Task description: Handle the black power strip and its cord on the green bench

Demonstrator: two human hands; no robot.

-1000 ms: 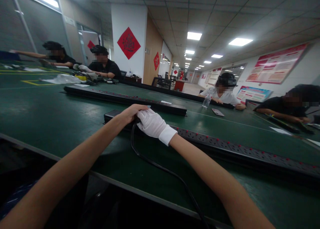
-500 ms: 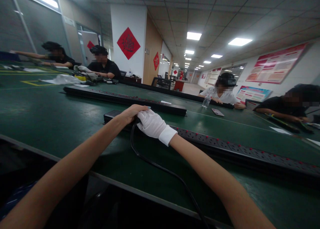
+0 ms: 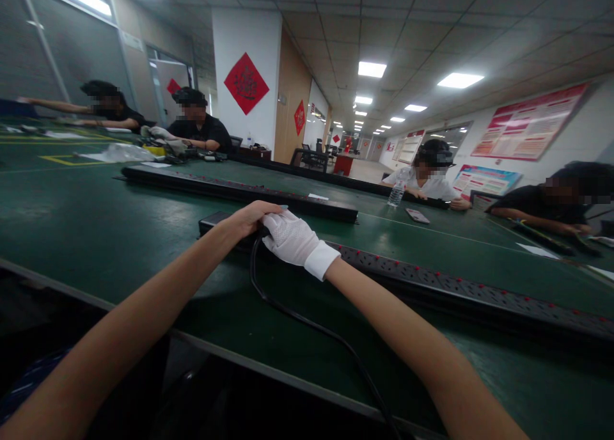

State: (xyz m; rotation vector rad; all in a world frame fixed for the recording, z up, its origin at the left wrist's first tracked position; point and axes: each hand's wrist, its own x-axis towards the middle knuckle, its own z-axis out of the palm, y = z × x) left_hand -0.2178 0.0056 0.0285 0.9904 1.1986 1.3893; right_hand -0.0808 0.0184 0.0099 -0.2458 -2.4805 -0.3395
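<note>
A long black power strip (image 3: 422, 279) with red dots along its top lies across the table in front of me. My bare left hand (image 3: 254, 217) curls over the strip near its left end, and its fingertips meet the white glove. My right hand (image 3: 290, 238), in that glove, is closed round the end of a black cable (image 3: 307, 325). The cable comes out under the hands, bends down and runs over the table's near edge. Both hands hide the spot where cable and strip come together, so I cannot tell if they are joined.
A second black power strip (image 3: 230, 189) lies beyond my hands. Farther off on the green table (image 3: 110, 235) are a water bottle (image 3: 396, 192), a phone (image 3: 417, 216) and crumpled plastic (image 3: 127, 152). Several people sit round the far sides. The table's near edge runs below my forearms.
Both hands keep almost the same place and grip. At the far left, a co-worker's arm has shifted slightly.
</note>
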